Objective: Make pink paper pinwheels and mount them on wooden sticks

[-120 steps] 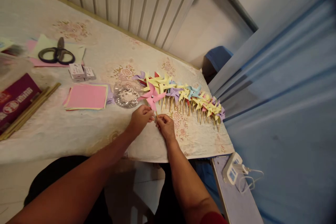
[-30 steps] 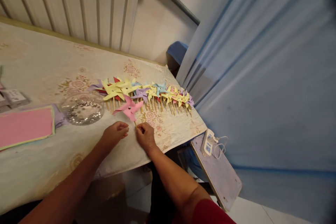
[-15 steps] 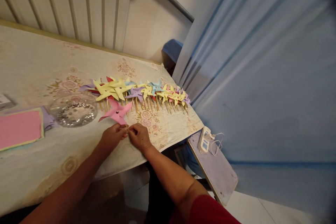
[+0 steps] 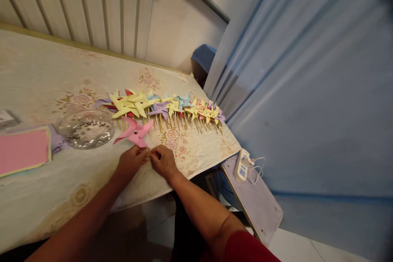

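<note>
Between my hands is a pink paper pinwheel (image 4: pixel 135 132) with a small dark stud at its centre. My left hand (image 4: pixel 132 160) pinches its thin stick just below the blades. My right hand (image 4: pixel 162 160) pinches close to the same stick, fingertips almost touching the left ones; most of the stick is hidden by the fingers. Behind them lies a long row of finished-looking pinwheels (image 4: pixel 159 108) in yellow, purple, blue and red, their sticks pointing toward me. A clear round dish (image 4: pixel 86 129) with many small shiny metal pieces stands to the left of the pink pinwheel.
Pink paper sheets (image 4: pixel 23 150) with yellow and purple ones beneath lie at the left. A white box (image 4: pixel 6 118) is behind them. The flowered cloth (image 4: pixel 138 190) covers the table. At right, a power strip (image 4: pixel 242 166) sits on a low stool (image 4: pixel 254 206) by a blue curtain (image 4: pixel 322 102).
The view has shifted slightly. The pink pinwheel has moved a little left and tilted slightly; both hands keep nearly the same pinch.
</note>
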Motion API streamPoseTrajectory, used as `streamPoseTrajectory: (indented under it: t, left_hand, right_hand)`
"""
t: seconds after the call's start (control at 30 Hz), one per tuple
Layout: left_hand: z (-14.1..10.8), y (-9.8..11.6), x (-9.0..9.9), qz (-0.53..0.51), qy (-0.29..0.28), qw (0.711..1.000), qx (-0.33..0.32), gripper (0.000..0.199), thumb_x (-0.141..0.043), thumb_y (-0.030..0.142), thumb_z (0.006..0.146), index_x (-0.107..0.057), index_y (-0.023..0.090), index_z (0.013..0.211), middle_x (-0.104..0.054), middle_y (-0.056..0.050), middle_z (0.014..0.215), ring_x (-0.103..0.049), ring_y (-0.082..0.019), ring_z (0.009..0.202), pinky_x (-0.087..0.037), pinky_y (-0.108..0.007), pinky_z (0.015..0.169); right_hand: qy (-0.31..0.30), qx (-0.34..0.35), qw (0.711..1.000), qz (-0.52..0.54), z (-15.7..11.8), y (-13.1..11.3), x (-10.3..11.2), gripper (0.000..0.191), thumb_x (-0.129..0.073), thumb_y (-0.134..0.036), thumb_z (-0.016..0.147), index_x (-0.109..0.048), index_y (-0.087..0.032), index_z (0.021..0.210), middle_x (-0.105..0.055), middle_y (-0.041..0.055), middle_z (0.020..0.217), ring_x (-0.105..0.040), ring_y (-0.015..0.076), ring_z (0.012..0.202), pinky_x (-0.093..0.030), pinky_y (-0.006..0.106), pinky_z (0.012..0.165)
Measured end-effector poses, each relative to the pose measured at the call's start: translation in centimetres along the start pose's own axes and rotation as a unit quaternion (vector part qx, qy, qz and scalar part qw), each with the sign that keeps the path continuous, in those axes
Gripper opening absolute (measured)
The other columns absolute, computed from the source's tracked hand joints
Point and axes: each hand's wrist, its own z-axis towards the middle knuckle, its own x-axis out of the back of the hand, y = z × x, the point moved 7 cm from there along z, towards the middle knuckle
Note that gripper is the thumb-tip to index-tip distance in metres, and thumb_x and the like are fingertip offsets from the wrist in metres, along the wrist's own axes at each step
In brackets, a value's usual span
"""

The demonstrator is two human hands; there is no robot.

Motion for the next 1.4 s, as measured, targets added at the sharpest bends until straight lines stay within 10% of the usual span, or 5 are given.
streamPoseTrajectory:
  t: [0.67,1.03,1.4]
  left_hand:
    - [-0.7,0.2,0.0,-0.077,-0.020,0.997,0.011,0.028,-0.067,0.041,0.060,-0.063,0.019,0.077,-0.068,0.000,0.069,-0.064,-0.018,0.064,-0.053,-0.030,0.063]
    - [-0.7,-0.2,0.0,-0.106,-0.032,0.994,0.008,0.028,-0.063,0.040,0.063,-0.062,0.017,0.079,-0.063,0.000,0.066,-0.063,-0.016,0.061,-0.051,-0.029,0.061]
    - [-0.7,0.0,0.3,-0.108,-0.034,0.993,0.017,0.024,-0.062,0.037,0.063,-0.061,0.018,0.076,-0.063,0.000,0.064,-0.064,-0.016,0.061,-0.052,-0.029,0.059]
  right_hand:
    - [0.034,-0.015,0.997,0.064,-0.2,-0.1,0.6,0.011,-0.059,-0.020,0.082,-0.065,-0.021,0.073,-0.059,-0.0010,0.070,-0.054,0.0143,0.066,-0.043,0.026,0.065]
    - [0.274,-0.193,0.935,0.116,-0.5,4.8,3.9,0.015,-0.053,-0.029,0.077,-0.065,-0.019,0.074,-0.060,-0.0013,0.068,-0.052,0.0159,0.066,-0.043,0.027,0.067]
    - [0.326,-0.236,0.907,0.125,1.1,7.9,5.8,0.019,-0.053,-0.034,0.072,-0.063,-0.018,0.072,-0.060,-0.0001,0.067,-0.053,0.0164,0.066,-0.046,0.027,0.067]
